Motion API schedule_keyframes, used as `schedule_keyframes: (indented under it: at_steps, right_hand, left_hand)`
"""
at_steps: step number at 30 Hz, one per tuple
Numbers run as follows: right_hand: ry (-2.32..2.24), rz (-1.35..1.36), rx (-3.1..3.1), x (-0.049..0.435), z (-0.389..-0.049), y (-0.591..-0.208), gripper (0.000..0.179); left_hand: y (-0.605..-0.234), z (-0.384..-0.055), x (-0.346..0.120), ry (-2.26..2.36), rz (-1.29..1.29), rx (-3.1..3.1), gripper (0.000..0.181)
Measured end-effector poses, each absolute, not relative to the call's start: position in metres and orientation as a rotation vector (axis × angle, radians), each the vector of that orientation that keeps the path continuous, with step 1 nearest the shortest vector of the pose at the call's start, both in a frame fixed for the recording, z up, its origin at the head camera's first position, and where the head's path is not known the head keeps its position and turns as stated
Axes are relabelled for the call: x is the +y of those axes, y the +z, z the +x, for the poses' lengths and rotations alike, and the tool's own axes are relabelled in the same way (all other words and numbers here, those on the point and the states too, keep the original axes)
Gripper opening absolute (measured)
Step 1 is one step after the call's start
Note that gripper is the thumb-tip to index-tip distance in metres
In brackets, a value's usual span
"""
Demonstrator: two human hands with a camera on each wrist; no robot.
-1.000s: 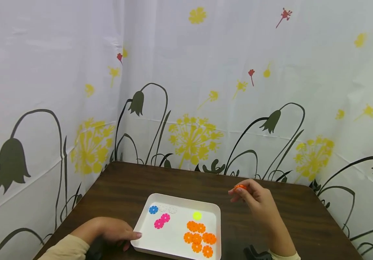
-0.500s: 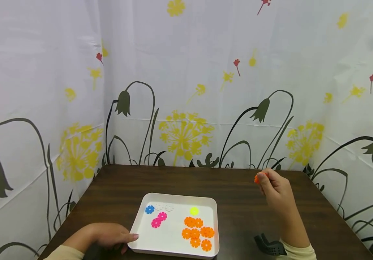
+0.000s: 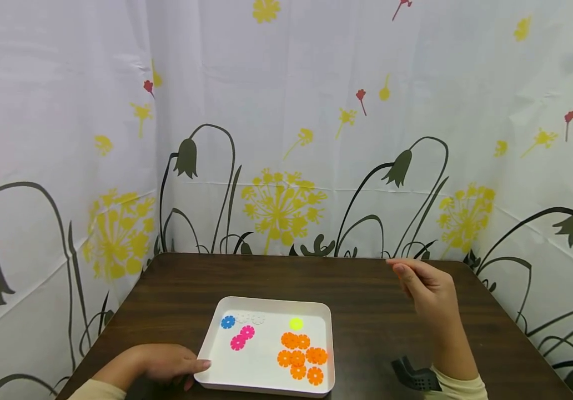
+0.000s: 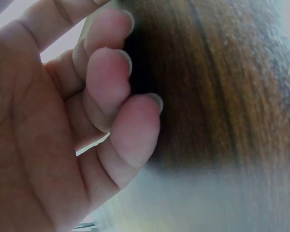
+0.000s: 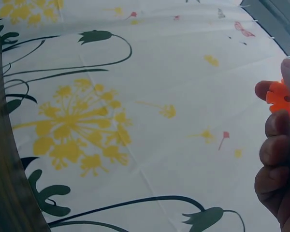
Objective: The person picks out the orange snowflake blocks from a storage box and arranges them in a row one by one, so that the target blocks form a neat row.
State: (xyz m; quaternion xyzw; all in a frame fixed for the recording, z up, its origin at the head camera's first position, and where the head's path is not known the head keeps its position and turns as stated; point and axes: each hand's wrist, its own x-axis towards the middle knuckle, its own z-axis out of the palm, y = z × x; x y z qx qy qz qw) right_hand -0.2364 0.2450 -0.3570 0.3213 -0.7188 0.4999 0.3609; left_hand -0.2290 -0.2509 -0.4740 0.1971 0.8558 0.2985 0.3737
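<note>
My right hand (image 3: pixel 432 291) is raised above the right side of the table, pinching an orange notched plastic disc (image 5: pixel 279 96) between thumb and fingers. In the head view that disc is mostly hidden behind the fingers. At the near left corner of a white tray (image 3: pixel 279 303), my left hand (image 3: pixel 164 361) grips the edge, thumb over the rim and the other fingers curled outside it. Inside the tray, several orange discs (image 3: pixel 297 358) lie in a loose group at the right. A yellow disc (image 3: pixel 296 323), two pink discs (image 3: pixel 238 343), a blue disc (image 3: pixel 228 321) and pale white discs (image 3: pixel 250 319) lie farther in.
The tray stands on a dark wood table (image 3: pixel 206 278). Behind and to the left hangs a white curtain (image 3: pixel 291 83) with printed flowers. A black strap-like device (image 3: pixel 413 378) sits at my right wrist.
My right hand has moved right, away from the tray, still pinching the orange disc and turning it. The left hand keeps its grip on the tray. The head view has shifted slightly.
</note>
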Motion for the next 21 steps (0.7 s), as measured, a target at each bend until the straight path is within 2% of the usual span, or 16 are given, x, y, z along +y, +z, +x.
schedule_keyframes:
  at_steps: [8,13,17,21]
  right_hand:
    - [1.134,0.695,-1.926,0.243,-0.238,-0.355,0.049]
    - [1.090,0.739,-1.863,0.233,-0.231,-0.346,0.055]
    - [1.058,0.794,-1.812,0.227,-0.225,-0.340,0.046]
    - [1.060,0.833,-1.776,0.233,-0.232,-0.350,0.022]
  left_hand:
    - [-0.474,-0.229,-0.251,0.796,0.531,2.170,0.054]
    - [-0.475,-0.229,-0.252,0.801,0.536,2.166,0.055]
    - [-0.475,-0.229,-0.252,0.803,0.539,2.165,0.054]
    - [-0.474,-0.229,-0.252,0.794,0.543,2.171,0.054]
